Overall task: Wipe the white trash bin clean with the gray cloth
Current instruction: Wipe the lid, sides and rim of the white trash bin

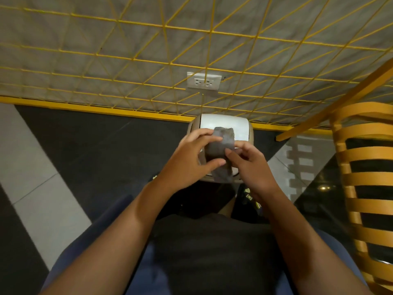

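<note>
The gray cloth is a small, dark gray piece with a coarse, slightly fuzzy surface, bunched into a narrow upright strip. Its top end is folded over and its lower end hangs down loose.

It is held in the air between both hands, directly over the white trash bin. The left hand grasps it from the left, fingers curled over the upper part and the thumb pressed against the lower part. The right hand pinches the right edge of the cloth between thumb and curled fingers. The two hands are close together, with the cloth between them. Whether the hanging end touches the bin cannot be told.

The bin stands on the dark floor, right against the foot of the wall, and sits beyond and below the hands. It has a smooth, glossy white top panel set in a rounded beige rim. The hands and cloth cover its near half. The top panel hides the inside, so what it holds cannot be seen.

The gray wall bears a pattern of yellow lines and a white outlet above the bin. A slatted wooden chair stands to the right.
</note>
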Demonstrator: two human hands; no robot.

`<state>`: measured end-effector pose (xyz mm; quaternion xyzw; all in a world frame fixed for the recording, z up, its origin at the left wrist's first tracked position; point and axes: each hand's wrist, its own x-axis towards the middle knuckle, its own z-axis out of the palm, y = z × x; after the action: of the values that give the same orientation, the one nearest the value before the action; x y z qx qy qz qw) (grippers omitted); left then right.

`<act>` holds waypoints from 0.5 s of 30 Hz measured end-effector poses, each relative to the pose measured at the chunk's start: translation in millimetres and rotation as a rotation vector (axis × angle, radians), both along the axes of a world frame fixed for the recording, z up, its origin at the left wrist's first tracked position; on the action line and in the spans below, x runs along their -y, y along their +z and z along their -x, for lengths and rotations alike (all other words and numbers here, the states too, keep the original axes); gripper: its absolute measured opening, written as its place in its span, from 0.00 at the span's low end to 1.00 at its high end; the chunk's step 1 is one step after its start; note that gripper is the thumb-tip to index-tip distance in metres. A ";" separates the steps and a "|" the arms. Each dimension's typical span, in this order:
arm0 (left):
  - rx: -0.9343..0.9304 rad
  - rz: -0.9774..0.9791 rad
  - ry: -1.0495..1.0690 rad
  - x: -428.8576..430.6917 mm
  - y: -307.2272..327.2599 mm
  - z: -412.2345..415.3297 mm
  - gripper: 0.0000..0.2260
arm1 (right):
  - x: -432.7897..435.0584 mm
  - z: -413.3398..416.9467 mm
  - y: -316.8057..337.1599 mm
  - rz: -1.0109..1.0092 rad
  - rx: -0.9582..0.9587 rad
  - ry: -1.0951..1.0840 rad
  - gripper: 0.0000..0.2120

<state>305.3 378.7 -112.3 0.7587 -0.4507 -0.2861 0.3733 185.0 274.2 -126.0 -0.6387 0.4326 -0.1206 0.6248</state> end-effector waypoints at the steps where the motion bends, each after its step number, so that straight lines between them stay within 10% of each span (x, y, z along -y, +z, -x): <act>1: -0.030 -0.026 -0.011 -2.8 -1.5 -2.8 0.24 | 1.5 -0.6 1.8 -0.065 0.040 0.037 0.09; 9: -0.719 0.010 0.283 -16.8 -25.2 -10.8 0.19 | 3.2 -32.7 5.9 -0.530 0.319 0.194 0.11; 15: -1.107 -0.051 0.545 -13.4 -39.3 -24.1 0.06 | 13.3 -47.3 -4.1 -0.043 0.022 0.303 0.09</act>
<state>329.4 392.0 -151.6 0.5943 0.0268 -0.5424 0.5931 232.3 261.0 -130.1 -0.6819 0.3270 -0.0228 0.6539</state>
